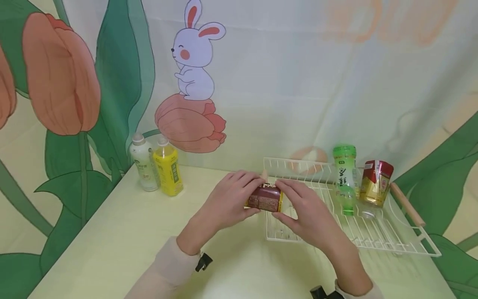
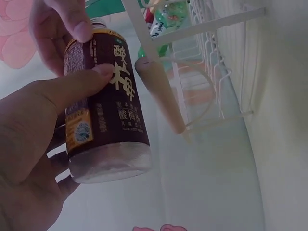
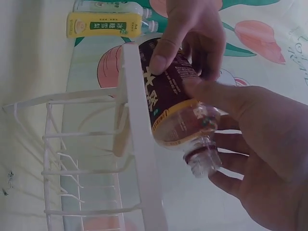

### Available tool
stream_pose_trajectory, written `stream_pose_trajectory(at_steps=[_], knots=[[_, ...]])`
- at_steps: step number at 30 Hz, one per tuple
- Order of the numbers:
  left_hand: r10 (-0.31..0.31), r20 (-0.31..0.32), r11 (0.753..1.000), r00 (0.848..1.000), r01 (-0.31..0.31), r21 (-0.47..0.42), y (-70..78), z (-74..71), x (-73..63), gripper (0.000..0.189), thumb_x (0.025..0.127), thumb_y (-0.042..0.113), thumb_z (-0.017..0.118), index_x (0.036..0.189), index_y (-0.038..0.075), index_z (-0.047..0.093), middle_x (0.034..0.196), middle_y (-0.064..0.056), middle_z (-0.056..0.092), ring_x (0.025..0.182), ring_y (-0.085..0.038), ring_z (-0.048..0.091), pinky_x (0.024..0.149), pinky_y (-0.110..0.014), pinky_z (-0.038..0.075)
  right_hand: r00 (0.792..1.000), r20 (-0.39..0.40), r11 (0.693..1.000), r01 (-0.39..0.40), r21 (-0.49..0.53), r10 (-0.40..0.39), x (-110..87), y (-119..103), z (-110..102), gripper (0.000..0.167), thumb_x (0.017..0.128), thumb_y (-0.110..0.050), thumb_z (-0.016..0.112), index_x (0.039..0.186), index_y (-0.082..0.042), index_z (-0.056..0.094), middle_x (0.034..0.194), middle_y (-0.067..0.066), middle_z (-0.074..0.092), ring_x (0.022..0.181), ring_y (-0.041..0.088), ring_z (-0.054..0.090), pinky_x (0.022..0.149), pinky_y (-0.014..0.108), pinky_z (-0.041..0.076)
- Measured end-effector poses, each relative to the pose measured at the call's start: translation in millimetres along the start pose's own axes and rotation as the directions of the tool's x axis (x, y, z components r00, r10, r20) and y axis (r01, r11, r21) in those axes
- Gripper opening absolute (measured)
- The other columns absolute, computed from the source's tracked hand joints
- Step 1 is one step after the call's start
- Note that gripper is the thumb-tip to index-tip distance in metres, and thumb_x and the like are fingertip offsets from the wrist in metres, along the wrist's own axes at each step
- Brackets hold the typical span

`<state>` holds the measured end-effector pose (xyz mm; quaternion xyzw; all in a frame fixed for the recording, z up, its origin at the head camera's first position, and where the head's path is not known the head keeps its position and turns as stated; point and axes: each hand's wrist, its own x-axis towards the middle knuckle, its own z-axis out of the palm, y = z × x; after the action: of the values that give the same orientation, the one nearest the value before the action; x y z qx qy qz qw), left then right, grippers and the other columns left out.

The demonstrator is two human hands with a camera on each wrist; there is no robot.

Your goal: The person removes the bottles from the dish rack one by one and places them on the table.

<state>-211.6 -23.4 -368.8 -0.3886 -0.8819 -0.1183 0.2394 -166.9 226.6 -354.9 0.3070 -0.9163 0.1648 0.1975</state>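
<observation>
Both hands grip a clear plastic drink bottle (image 1: 265, 198) with a dark brown label, held lying crosswise near the left end of a white wire rack (image 1: 396, 250). My left hand (image 1: 232, 200) holds the base end; in the left wrist view its thumb lies across the label of the bottle (image 2: 103, 96). Around the neck end is my right hand (image 1: 308, 212), its thumb on the label and fingers behind. The right wrist view shows the bare threaded neck of the bottle (image 3: 204, 159).
Inside the rack, a green bottle (image 1: 345, 174) and a red and gold can (image 1: 376, 185) lean at the right. A wooden handle (image 1: 407, 204) tops the rack's right end. At the table's back left stand a white bottle (image 1: 143, 164) and a yellow-labelled bottle (image 1: 168, 172), before a printed curtain.
</observation>
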Motion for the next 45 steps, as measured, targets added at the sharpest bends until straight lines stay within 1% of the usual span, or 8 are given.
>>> stream_pose_trajectory(at_steps=[5,9,14,17,22,28,34,45], knots=[[-0.153,-0.017,0.985,0.988,0.152,-0.076,-17.1,-6.0,-2.0,0.072,0.081,0.030,0.095,0.141,0.012,0.060,0.134,-0.002,0.063,0.124,-0.025,0.058,0.101,-0.041,0.055,0.996,-0.078,0.999,-0.028,0.026,0.030,0.5,5.8,-12.0,0.092,0.086,-0.034,0.091,0.160,-0.007,0.044,0.160,0.017,0.047,0.141,0.041,0.050,0.109,0.064,0.046],[-0.312,-0.031,0.939,0.950,0.303,-0.164,-37.4,-7.8,-8.1,0.073,0.081,0.023,0.095,0.142,0.011,0.057,0.135,-0.006,0.060,0.124,-0.029,0.054,0.099,-0.045,0.058,0.987,-0.099,0.989,-0.114,0.092,0.123,-6.5,15.4,-25.4,0.090,0.088,-0.032,0.089,0.162,-0.011,0.043,0.163,0.014,0.043,0.147,0.041,0.043,0.111,0.068,0.041],[-0.446,-0.013,0.852,0.895,0.420,-0.313,-64.8,5.3,-24.0,0.073,0.082,0.021,0.093,0.143,0.009,0.055,0.135,-0.010,0.054,0.126,-0.031,0.054,0.103,-0.048,0.057,0.966,-0.125,0.966,-0.207,0.155,0.227,-17.9,31.6,-40.4,0.082,0.092,-0.031,0.086,0.161,-0.013,0.045,0.162,0.014,0.046,0.146,0.042,0.044,0.108,0.071,0.042],[-0.503,0.020,0.780,0.864,0.464,-0.419,-80.1,13.4,-35.6,0.074,0.084,0.021,0.091,0.145,0.007,0.053,0.136,-0.012,0.050,0.127,-0.031,0.056,0.107,-0.050,0.054,0.959,-0.130,0.961,-0.231,0.155,0.252,-19.4,45.1,-49.9,0.082,0.093,-0.029,0.085,0.160,-0.007,0.044,0.159,0.019,0.047,0.143,0.045,0.046,0.107,0.073,0.042],[-0.586,0.033,0.670,0.810,0.507,-0.542,-101.9,22.1,-53.5,0.074,0.088,0.025,0.089,0.147,0.007,0.049,0.137,-0.011,0.051,0.126,-0.031,0.057,0.105,-0.052,0.055,0.949,0.024,0.944,-0.315,0.096,0.314,-15.6,74.0,-69.1,0.091,0.097,-0.040,0.079,0.163,0.000,0.032,0.162,0.028,0.039,0.146,0.053,0.038,0.107,0.077,0.038],[-0.624,0.052,0.635,0.780,0.545,-0.548,-110.6,33.1,-64.9,0.072,0.089,0.029,0.088,0.147,0.006,0.050,0.138,-0.013,0.055,0.125,-0.032,0.058,0.101,-0.051,0.057,0.896,0.194,0.910,-0.414,0.038,0.399,-8.6,117.8,-76.5,0.100,0.100,-0.050,0.071,0.164,0.008,0.021,0.163,0.036,0.030,0.145,0.060,0.033,0.109,0.078,0.035],[-0.656,0.076,0.608,0.751,0.586,-0.535,-112.1,40.7,-67.1,0.071,0.090,0.025,0.088,0.147,0.006,0.051,0.138,-0.013,0.057,0.126,-0.033,0.058,0.102,-0.052,0.056,0.840,0.202,0.856,-0.517,0.015,0.504,-15.1,157.5,-63.7,0.105,0.101,-0.057,0.065,0.162,0.014,0.017,0.158,0.042,0.031,0.141,0.064,0.035,0.107,0.079,0.037],[-0.709,0.162,0.549,0.687,0.681,-0.485,-118.1,58.1,-73.5,0.075,0.093,0.025,0.084,0.151,-0.002,0.044,0.143,-0.020,0.053,0.132,-0.038,0.055,0.108,-0.053,0.052,0.814,0.204,0.833,-0.552,-0.020,0.544,-31.3,201.5,-39.4,0.108,0.098,-0.059,0.070,0.156,0.019,0.023,0.131,0.041,0.055,0.116,0.057,0.058,0.089,0.072,0.050]])
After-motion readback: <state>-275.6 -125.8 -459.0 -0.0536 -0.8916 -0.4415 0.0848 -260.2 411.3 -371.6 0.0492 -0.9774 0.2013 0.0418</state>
